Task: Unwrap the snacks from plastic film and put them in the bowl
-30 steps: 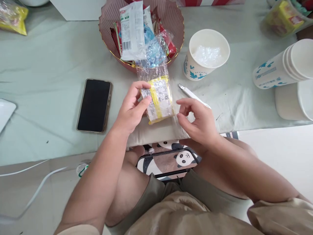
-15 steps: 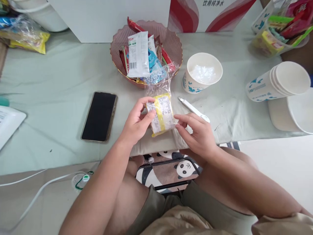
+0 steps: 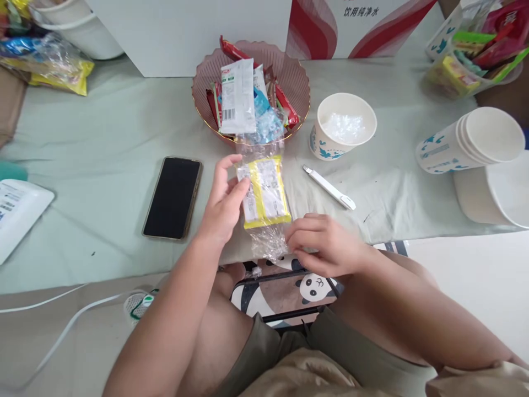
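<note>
A yellow-and-white snack packet [image 3: 266, 193] lies near the table's front edge, with clear plastic wrap [image 3: 268, 241] spread out above and below it. My left hand [image 3: 225, 196] grips the packet's left side between thumb and fingers. At the lower right, my right hand [image 3: 324, 242] has its fingers curled against the edge of the wrap, seemingly pinching it. A white utility knife [image 3: 329, 187] rests on the cloth to the right of the packet. Behind the packet stands a pink ribbed bowl [image 3: 202, 71] holding several wrapped snacks.
A paper cup [image 3: 326, 140] with crumpled clear plastic inside stands right of the bowl. Stacked paper cups [image 3: 440, 149] lie on their side farther right. A phone [image 3: 172, 197] lies at left. A white box [image 3: 198, 33] backs the table; a tub of snacks [image 3: 491, 80] sits back right.
The packet has straightened and shifted slightly left. The wrap's lower end now spreads toward me over the table edge. My right hand has moved down, toward me.
</note>
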`<act>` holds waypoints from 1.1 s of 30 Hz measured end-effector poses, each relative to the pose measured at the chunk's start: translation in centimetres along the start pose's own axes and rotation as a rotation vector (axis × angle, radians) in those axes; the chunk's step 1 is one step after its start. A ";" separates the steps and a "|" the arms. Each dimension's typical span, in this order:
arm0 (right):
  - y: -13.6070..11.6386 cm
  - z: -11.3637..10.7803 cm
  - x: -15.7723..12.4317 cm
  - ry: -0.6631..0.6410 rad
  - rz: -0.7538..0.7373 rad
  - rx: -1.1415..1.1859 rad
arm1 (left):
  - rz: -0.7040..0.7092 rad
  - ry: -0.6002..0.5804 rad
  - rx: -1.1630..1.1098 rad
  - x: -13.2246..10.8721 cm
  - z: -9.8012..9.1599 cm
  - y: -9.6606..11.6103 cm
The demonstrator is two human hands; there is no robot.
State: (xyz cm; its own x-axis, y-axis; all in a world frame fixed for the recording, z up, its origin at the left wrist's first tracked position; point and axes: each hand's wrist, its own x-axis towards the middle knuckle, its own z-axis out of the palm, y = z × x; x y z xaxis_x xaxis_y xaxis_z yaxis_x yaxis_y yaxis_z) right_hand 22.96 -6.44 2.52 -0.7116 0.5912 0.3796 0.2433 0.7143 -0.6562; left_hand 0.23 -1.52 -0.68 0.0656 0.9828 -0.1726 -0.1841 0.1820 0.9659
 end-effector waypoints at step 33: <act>3.3 3.5 0.9 0.522 0.839 0.604 | 0.248 -0.011 0.419 -2.2 1.4 1.3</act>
State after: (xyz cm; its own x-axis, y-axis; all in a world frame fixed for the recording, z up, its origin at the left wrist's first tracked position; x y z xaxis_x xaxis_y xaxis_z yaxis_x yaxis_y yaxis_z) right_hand 20.82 -4.84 -1.52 -0.0822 0.9779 -0.1921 0.0557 -0.1880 -0.9806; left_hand 1.20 -3.51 1.23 0.0802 0.9942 0.0720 0.2149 -0.0878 0.9727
